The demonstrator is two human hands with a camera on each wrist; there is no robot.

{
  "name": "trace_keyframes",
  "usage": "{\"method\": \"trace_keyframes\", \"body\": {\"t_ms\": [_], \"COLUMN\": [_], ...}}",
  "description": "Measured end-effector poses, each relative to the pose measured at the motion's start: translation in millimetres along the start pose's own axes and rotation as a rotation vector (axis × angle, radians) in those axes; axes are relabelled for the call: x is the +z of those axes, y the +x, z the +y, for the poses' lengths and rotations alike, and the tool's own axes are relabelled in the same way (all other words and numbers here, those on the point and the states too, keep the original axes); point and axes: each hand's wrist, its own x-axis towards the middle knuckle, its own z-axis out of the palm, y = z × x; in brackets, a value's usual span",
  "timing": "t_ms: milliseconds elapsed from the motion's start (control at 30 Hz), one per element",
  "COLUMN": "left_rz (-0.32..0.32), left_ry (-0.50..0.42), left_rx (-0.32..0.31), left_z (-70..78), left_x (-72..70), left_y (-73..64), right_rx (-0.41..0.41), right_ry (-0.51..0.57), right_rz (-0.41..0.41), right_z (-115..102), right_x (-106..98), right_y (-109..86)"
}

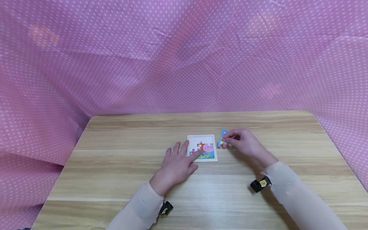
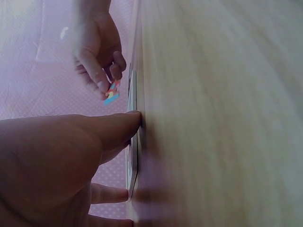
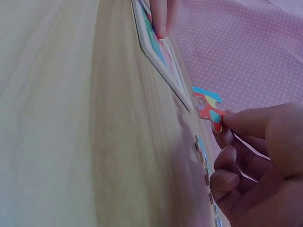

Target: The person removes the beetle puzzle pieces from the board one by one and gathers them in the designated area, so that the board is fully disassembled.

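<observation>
A puzzle board (image 1: 194, 139) with a white rim lies near the middle of the table. Its lower and right part holds joined pieces (image 1: 209, 147) with a pink cartoon face. My left hand (image 1: 175, 165) lies spread at the board's lower left, its index fingertip touching the pieces; in the left wrist view the thumb (image 2: 125, 124) is against the board's edge. To the right of the board, my right hand (image 1: 248, 145) pinches a red, yellow and blue puzzle piece (image 3: 206, 113) between thumb and index finger, held above the table.
Several loose puzzle pieces (image 3: 202, 147) lie on the table just right of the board, partly hidden by the right hand. The wooden table (image 1: 129, 137) ends at a pink dotted cloth (image 1: 184, 80) behind it. Each wrist wears a black camera (image 1: 256, 186).
</observation>
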Motion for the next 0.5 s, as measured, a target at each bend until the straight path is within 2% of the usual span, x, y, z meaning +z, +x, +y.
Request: {"method": "trace_keyframes", "body": {"t_ms": [500], "left_rz": [0.002], "left_ry": [-0.021], "left_rx": [-0.003], "left_z": [-0.8], "left_x": [0.1], "left_y": [1.1], "right_rx": [0.000], "right_ry": [-0.088], "right_rz": [0.038], "right_z": [7.2], "right_x": [3.1], "right_y": [0.5]}}
